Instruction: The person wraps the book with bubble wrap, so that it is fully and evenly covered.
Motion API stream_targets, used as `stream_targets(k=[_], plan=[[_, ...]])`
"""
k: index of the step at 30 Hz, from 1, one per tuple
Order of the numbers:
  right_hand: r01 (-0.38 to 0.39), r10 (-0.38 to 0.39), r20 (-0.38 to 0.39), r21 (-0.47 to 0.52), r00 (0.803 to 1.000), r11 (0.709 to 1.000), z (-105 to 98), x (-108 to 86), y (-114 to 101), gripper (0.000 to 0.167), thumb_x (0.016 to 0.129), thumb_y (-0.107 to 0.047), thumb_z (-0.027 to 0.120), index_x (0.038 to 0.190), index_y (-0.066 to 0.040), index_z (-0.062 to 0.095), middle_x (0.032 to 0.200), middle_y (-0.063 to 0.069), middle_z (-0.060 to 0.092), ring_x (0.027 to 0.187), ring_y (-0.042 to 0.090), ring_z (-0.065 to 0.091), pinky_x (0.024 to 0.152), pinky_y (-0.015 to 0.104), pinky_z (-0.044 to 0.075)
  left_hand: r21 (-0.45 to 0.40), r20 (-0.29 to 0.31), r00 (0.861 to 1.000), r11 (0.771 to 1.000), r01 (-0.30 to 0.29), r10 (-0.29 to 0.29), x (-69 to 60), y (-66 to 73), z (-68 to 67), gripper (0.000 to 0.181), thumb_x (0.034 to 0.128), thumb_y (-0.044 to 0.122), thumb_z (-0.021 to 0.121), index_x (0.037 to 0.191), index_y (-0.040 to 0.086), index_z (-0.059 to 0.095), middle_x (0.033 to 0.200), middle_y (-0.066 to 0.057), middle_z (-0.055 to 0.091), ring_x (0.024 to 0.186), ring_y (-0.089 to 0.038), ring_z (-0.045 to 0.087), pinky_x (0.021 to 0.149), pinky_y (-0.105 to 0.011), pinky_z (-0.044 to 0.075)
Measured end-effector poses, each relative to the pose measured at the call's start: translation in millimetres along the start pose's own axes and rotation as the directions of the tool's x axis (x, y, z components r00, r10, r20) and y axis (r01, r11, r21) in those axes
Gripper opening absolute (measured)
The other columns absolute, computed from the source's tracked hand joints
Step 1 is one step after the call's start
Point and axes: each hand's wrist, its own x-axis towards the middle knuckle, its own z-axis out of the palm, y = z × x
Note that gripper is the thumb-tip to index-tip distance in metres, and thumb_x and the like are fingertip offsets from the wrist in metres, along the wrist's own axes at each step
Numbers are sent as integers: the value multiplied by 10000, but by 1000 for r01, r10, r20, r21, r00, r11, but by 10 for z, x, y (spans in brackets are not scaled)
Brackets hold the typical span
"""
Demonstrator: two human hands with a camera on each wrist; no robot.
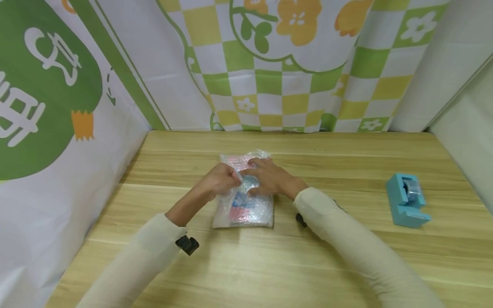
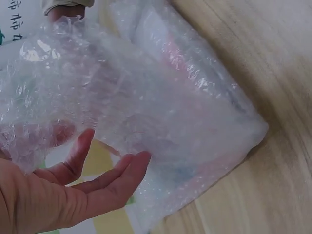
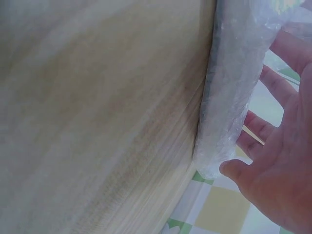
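Note:
A flat package (image 1: 252,214) in clear bubble wrap, with pink and blue printing showing through, lies on the table in the head view. At its left side my left hand (image 1: 223,179) is curled at a loose flap of the bubble wrap (image 2: 161,97); in the left wrist view my left hand (image 2: 78,195) has film against its fingers, partly behind the film. My right hand (image 1: 271,177) rests on the package's upper right with fingers spread. The right wrist view shows my right hand (image 3: 278,146) beside the thick wrapped edge (image 3: 229,97), fingers apart.
A light blue tape dispenser (image 1: 408,201) with a clear roll stands on the wooden table (image 1: 246,269) at the right. Behind the table hangs a green, yellow and white checked cloth (image 1: 269,85); a printed white sheet (image 1: 123,128) hangs at the left.

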Motion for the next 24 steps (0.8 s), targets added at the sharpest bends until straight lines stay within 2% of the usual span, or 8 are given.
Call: stream_targets(k=[5,8,11,14,17,20,22,24], plan=[[10,-9,-19,31,1000,999,0,-10,0,650,874,-373,764,1442,-143,548,1499,231,398,1403,393,337,1139,651,157,81,-30,1000,997,-4,6,79,-77,95,113,837,-2,622,724,6,632,758,-39,577,645,-139,483,526,-229,392],[-1,3,-20,54,1000,999,5,-9,-2,651,874,-380,767,1439,-142,546,1506,221,394,1404,394,338,1146,644,145,99,-31,999,995,10,-7,99,-113,119,170,889,82,621,728,26,625,806,-52,568,715,-174,492,576,-266,402],[-14,15,-14,65,1000,998,-2,-9,-2,657,879,-386,762,1441,-128,539,1521,213,378,1411,398,326,1152,635,130,74,28,999,997,16,-18,95,-152,88,272,994,232,573,862,27,692,1007,-77,642,944,-222,584,752,-333,493],[-21,21,2,61,1000,998,-13,4,-1,637,883,-321,755,1448,-127,531,1530,206,367,1418,394,317,1150,637,129,25,139,990,1000,1,-4,78,-231,2,420,1052,346,462,1106,10,710,1274,-121,614,1221,-318,517,953,-479,465],[-20,19,21,45,1000,999,-36,13,10,623,881,-230,745,1458,-145,526,1533,205,364,1423,385,311,1150,633,142,-21,238,970,999,-49,52,61,-326,-77,463,1064,334,403,1239,-1,670,1372,-118,570,1293,-333,460,1022,-526,409],[-14,12,55,34,998,999,-70,12,23,619,894,-205,734,1471,-163,514,1540,202,355,1432,380,294,1158,617,139,12,314,942,992,-128,118,34,-415,-111,405,1045,279,439,1295,39,649,1389,-96,566,1307,-319,463,1044,-527,391],[-8,5,76,41,997,999,-94,10,29,617,906,-221,731,1477,-161,507,1547,203,345,1439,382,280,1164,608,126,82,366,913,971,-225,181,5,-462,-110,383,1037,258,484,1329,58,628,1401,-111,552,1316,-332,458,1055,-543,386],[-4,-1,98,52,995,999,-114,10,37,618,916,-242,722,1485,-163,496,1559,200,328,1448,380,262,1168,602,107,179,397,889,931,-319,228,-26,-508,-96,404,1010,268,553,1364,83,608,1445,-136,506,1364,-366,397,1070,-585,356]])
